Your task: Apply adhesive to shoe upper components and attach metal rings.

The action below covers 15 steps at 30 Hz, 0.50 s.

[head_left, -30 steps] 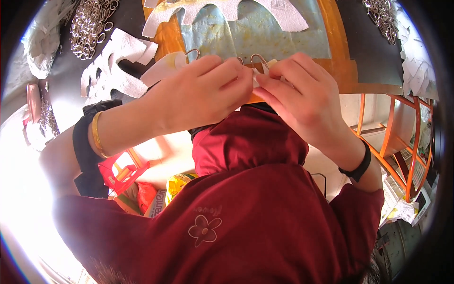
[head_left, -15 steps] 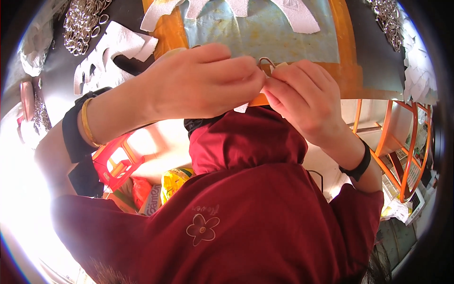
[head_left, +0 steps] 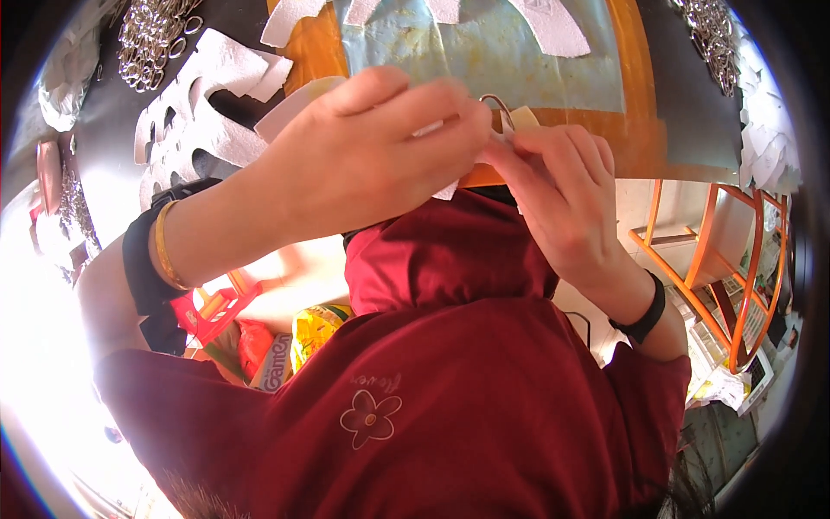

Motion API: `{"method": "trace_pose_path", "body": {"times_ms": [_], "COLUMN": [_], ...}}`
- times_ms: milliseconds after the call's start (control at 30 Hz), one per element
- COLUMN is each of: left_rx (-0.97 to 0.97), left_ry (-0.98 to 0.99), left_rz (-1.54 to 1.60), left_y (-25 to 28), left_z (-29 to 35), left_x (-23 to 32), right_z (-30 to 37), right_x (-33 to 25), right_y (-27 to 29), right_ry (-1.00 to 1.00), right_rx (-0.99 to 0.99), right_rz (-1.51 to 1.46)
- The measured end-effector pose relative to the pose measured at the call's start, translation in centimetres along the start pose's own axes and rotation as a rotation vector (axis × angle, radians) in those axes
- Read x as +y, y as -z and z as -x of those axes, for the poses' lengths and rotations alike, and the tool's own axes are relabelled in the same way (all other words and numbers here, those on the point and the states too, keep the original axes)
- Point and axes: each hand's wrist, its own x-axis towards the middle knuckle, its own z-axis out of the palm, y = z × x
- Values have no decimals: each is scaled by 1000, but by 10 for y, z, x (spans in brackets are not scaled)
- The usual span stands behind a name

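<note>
My left hand is closed, its fingers curled in against my right fingertips. A narrow white bit shows between its fingers, too little to name. My right hand is closed in a pinch beside a curved metal ring, which stands up between the two hands. A cream-coloured tab shows behind the right fingers. The fingers hide most of what joins the ring. Behind my left hand a pale, smooth-edged piece sticks out; whether it is held or lying I cannot tell.
White fuzzy cut-out sheets lie on the dark tabletop at left, and more white strips at the far side of a blue, orange-taped mat. Metal rings are heaped at far left, with another heap at far right. An orange chair stands right.
My left hand has tilted up and its fingers have loosened a little, uncovering the white bit. The right hand has turned slightly, and more of the cream-coloured tab shows.
</note>
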Motion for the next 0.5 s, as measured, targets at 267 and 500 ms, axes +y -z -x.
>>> {"method": "trace_pose_path", "body": {"times_ms": [267, 500], "left_rx": [13, 93], "left_ry": [271, 392], "left_rz": [205, 339], "left_y": [23, 0], "left_z": [-10, 6], "left_x": [11, 51], "right_z": [-1, 0], "right_x": [2, -9], "right_y": [2, 1], "right_ry": [-75, -154], "right_rx": [-12, -17], "right_rz": [-79, -89]}}
